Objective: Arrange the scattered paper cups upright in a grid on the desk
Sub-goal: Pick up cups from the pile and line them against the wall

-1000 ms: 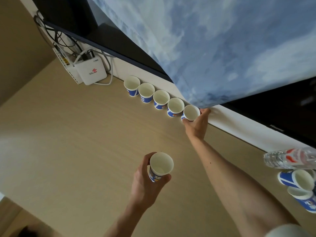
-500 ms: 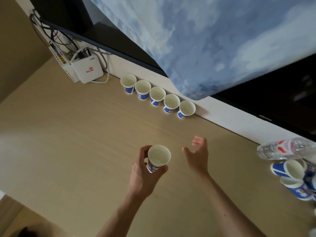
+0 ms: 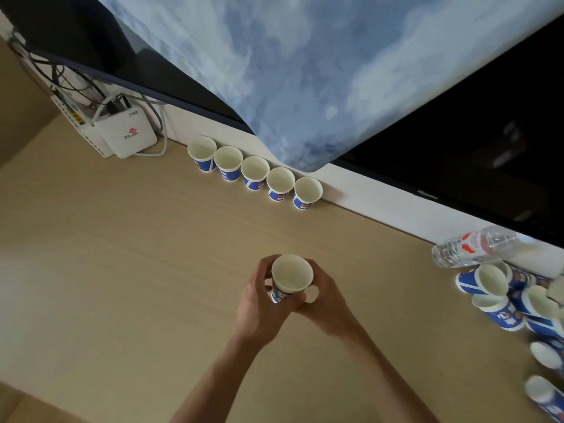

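Since half a second ago: right hand [image 3: 329, 306] brought in from beside the held cup [image 3: 292, 274] to close on it; left hand [image 3: 259, 309] gripping as before. Cup upright, mouth up, over the near-middle desk [image 3: 122, 270]. Left fingers curled round its left wall, right fingers wrapped round its right side. Lower wall mostly hidden by both hands; base on or off the desk not tellable. Far edge, against the wall: row of five upright cups [image 3: 254, 172], side by side. Right edge: heap of toppled cups [image 3: 488, 282], several blurred or cut off by the frame, count unclear. Clear bottle [image 3: 476, 245] lying just beyond the heap, its right end hard to make out.
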Action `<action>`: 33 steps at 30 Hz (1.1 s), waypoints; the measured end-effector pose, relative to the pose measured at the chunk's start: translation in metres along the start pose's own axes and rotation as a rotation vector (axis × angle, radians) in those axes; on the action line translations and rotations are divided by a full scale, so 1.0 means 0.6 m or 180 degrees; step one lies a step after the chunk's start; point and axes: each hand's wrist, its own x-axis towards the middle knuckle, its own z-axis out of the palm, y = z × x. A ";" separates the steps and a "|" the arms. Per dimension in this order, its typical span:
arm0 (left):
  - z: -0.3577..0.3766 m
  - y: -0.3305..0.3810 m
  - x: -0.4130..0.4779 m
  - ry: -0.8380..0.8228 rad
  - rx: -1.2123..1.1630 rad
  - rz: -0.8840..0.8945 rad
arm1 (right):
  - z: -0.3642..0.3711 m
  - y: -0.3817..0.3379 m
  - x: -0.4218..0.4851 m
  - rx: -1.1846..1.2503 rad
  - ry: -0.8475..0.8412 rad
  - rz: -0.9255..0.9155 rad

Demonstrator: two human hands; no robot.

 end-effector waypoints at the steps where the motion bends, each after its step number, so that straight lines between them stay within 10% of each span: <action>1: 0.001 -0.001 0.002 -0.0013 -0.0008 -0.0026 | 0.000 0.004 0.003 0.0001 0.0053 0.0006; 13: -0.011 -0.044 -0.009 0.0020 0.0070 -0.0252 | -0.081 0.077 0.174 0.0181 0.1957 0.0671; 33: -0.024 -0.063 -0.018 0.0009 0.0356 -0.0310 | -0.097 0.142 0.277 -0.0009 0.2230 0.0875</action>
